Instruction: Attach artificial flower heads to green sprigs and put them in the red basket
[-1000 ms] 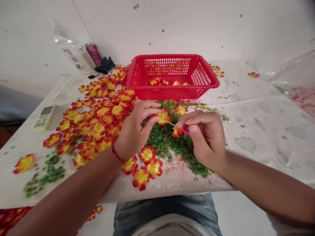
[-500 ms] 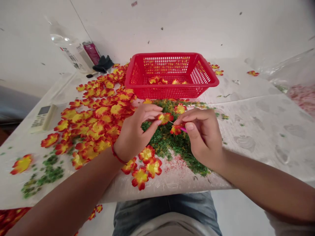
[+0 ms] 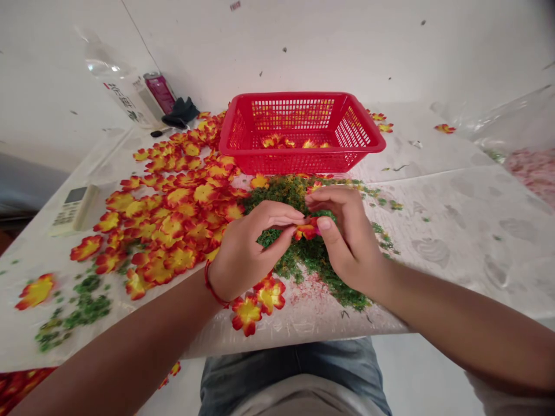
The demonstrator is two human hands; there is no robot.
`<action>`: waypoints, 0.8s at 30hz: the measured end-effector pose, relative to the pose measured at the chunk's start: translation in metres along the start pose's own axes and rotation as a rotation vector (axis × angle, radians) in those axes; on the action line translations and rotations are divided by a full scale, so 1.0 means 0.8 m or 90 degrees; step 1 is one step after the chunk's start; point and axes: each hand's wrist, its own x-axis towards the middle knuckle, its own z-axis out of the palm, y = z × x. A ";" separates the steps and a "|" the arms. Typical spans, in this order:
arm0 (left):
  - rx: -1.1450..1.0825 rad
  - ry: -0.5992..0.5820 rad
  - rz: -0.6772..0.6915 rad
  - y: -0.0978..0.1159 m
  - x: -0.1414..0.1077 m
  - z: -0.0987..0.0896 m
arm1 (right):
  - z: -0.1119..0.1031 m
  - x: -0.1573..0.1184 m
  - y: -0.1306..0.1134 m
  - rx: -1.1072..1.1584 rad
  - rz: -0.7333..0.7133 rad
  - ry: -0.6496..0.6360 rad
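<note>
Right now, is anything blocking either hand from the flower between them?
Nothing visible: the left hand meets the red-and-yellow flower from one side, the right hand from the other. The green sprigs lie beneath, and the red basket stands beyond, out of the way.

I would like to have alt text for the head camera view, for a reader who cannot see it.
A person's left hand and right hand meet at a red-and-yellow flower above green sprigs. Behind stands a red basket with similar flowers inside; a heap of loose blossoms lies to the left on a white table.
</note>
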 end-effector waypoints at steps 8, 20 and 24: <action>0.059 -0.005 0.063 0.007 0.009 -0.010 | 0.000 -0.002 -0.009 0.058 0.062 0.001; 0.429 0.013 -0.009 -0.034 0.026 -0.038 | 0.003 -0.003 -0.008 0.140 0.115 0.000; 0.418 -0.075 -0.050 -0.034 0.023 -0.032 | 0.003 -0.003 -0.006 0.123 0.122 0.017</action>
